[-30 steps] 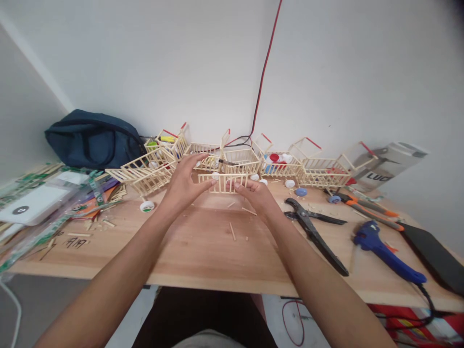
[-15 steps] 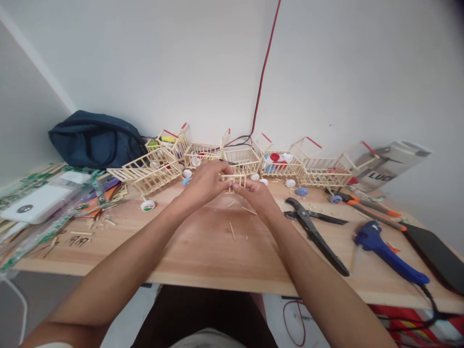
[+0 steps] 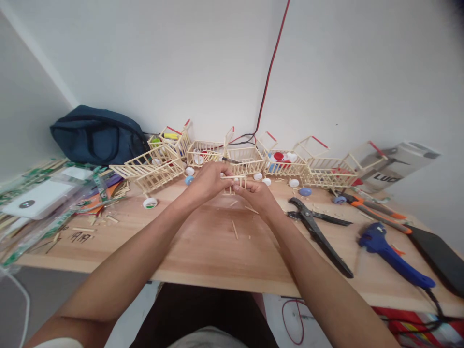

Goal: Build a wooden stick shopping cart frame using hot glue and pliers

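Between my two hands is a small wooden stick frame [image 3: 242, 181], made of thin pale sticks with short crosspieces. My left hand [image 3: 210, 182] is closed on its left part, thumb and fingers pinching. My right hand [image 3: 255, 193] pinches its right end; the fingers partly hide the frame. Just behind stands a miniature stick shopping cart [image 3: 244, 160]. A larger stick basket [image 3: 154, 169] on bottle-cap wheels tilts to the left of my left hand. A loose stick [image 3: 235, 229] lies on the wood in front of my hands.
More mini carts with red handles [image 3: 333, 171] line the wall. At right lie black-handled cutters [image 3: 319, 237], a blue glue gun [image 3: 395, 253], orange-grey pliers [image 3: 380, 210] and a black slab [image 3: 438, 256]. At left are a dark blue bag [image 3: 99, 137] and a white device [image 3: 39, 198].
The view has shifted slightly, so the tabletop things appear a little to the right. Both hands keep hold of the stick frame, which has turned slightly.
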The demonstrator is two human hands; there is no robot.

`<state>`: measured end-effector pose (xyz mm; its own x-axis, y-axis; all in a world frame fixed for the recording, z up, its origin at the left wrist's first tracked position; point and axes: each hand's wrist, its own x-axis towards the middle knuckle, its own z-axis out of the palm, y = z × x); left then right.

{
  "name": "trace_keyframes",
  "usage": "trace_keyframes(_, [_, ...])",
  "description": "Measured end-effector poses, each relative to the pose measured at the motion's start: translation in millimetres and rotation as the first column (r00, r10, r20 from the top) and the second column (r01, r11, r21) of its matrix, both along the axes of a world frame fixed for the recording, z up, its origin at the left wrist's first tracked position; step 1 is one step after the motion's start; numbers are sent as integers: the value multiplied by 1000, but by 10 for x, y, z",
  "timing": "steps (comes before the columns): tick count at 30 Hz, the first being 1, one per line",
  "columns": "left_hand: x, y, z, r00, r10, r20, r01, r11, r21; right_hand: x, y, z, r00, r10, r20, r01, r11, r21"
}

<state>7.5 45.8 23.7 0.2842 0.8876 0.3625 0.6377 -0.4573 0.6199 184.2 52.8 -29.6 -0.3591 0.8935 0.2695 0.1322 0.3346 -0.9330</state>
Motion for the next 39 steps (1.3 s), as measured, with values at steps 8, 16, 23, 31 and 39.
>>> trace_keyframes(8, [-82, -67, 110, 999, -8, 38, 3, 993, 117, 5, -29, 41, 997, -5, -72, -2, 995, -103])
trace_keyframes(16, [-173, -332, 180, 937, 219, 272, -263, 955, 136, 32, 29, -30, 958, -186, -217, 128, 958, -256])
trace_keyframes(23, [58, -407, -119, 974, 143, 178, -174, 970, 171, -66, -6, -36, 890, -197, -411, 72, 951, -299])
trace_keyframes(31, [167, -363, -119, 811, 186, 555, -125, 981, -147, -150, -81, 38, 820, -236, -521, 73, 946, -315])
trace_keyframes(39, [460, -378, -325, 266, 427, 864, 460, 732, -503, -214, -95, 57, 740, -279, -612, 109, 948, -300])
